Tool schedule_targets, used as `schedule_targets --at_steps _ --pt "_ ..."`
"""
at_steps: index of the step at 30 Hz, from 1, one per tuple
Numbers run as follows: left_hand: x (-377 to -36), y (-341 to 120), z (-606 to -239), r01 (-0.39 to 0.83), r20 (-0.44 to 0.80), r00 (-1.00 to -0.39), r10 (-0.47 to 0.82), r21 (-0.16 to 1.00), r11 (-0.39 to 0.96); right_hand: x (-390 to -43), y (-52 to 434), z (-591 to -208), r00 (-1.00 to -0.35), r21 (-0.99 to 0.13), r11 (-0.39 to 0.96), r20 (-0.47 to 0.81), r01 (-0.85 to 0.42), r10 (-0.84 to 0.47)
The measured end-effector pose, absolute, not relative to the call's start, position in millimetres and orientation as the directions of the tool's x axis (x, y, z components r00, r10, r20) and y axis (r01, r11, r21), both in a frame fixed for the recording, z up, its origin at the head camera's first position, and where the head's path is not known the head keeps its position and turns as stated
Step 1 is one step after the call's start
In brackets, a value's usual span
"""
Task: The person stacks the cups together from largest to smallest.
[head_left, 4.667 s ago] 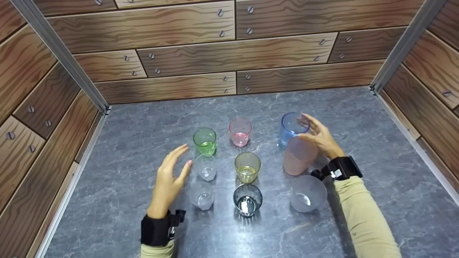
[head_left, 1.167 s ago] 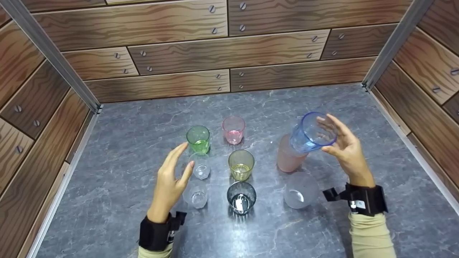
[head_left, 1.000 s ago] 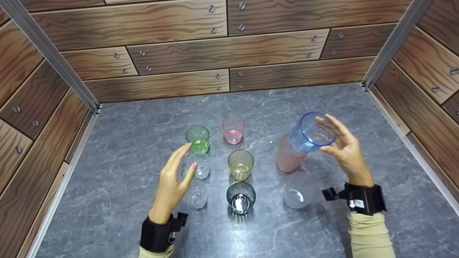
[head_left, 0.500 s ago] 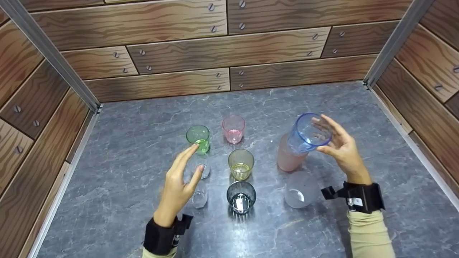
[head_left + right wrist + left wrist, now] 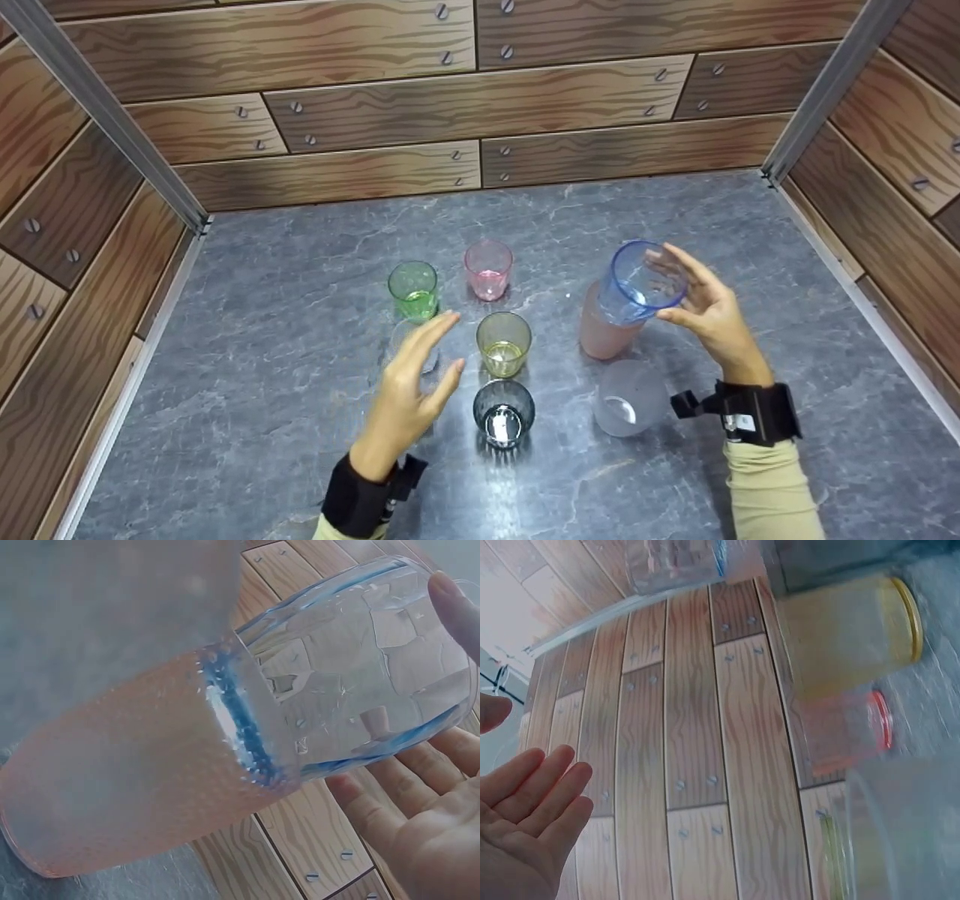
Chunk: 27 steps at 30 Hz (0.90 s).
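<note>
A: Grey stone-look tabletop (image 5: 285,247), wood-plank walls on three sides. Right hand (image 5: 705,311)?

B: Raised over the right half, palm turned inward. Grip curled round the blue cup (image 5: 637,281), which tilts with its base set in the mouth of the frosted pink cup (image 5: 600,337).

A: Left hand (image 5: 409,390)?

B: Hovering near the front edge, fingers straight, thumb apart, holding nothing. It hangs above the clear cup (image 5: 405,341), just beside the yellow cup (image 5: 502,343) and the dark cup (image 5: 503,412).

Staged test booth: printed wood-plank walls (image 5: 375,112), grey stone-look tabletop (image 5: 300,247).
</note>
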State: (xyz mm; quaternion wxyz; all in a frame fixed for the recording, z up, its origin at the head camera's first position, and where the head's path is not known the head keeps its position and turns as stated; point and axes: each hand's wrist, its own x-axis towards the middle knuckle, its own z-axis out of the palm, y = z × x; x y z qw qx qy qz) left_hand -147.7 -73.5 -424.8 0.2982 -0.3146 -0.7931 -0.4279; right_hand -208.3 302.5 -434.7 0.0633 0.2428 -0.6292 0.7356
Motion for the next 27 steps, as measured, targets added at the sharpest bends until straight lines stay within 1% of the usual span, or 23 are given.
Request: schedule_targets --at_steps 4,8,11,17,20,24,27 --pt "-146 -63 -422 0.787 0.759 -0.588 0.278 0.459 0.413 -209 303 -435 -0.86 -0.888 -0.216 0.451 -0.406 -0.238" --pt "-143 -53 -420 0.817 0.774 -0.554 0.308 0.435 0.378 -209 302 -436 -0.866 -0.892 -0.213 0.443 -0.399 -0.232" --pt "-140 -47 -419 0.823 0.77 -0.553 0.319 0.447 0.35 -209 301 -436 -0.882 -0.904 -0.194 0.418 -0.38 -0.219" --pt "-133 -38 -419 0.822 0.758 -0.561 0.332 0.467 0.325 -211 300 -437 -0.885 -0.912 -0.148 0.407 -0.382 -0.226" --pt "-131 -34 -420 0.832 0.762 -0.55 0.343 0.459 0.313 -211 301 -439 -0.89 -0.919 -0.126 0.392 -0.372 -0.232" --pt "-127 -29 -420 0.838 0.754 -0.543 0.368 0.457 0.298 -212 301 -442 -0.88 -0.915 -0.14 0.403 -0.379 -0.25" --pt "-125 -25 -420 0.829 0.735 -0.557 0.386 0.472 0.299 -212 301 -443 -0.88 -0.916 -0.138 0.401 -0.378 -0.254"
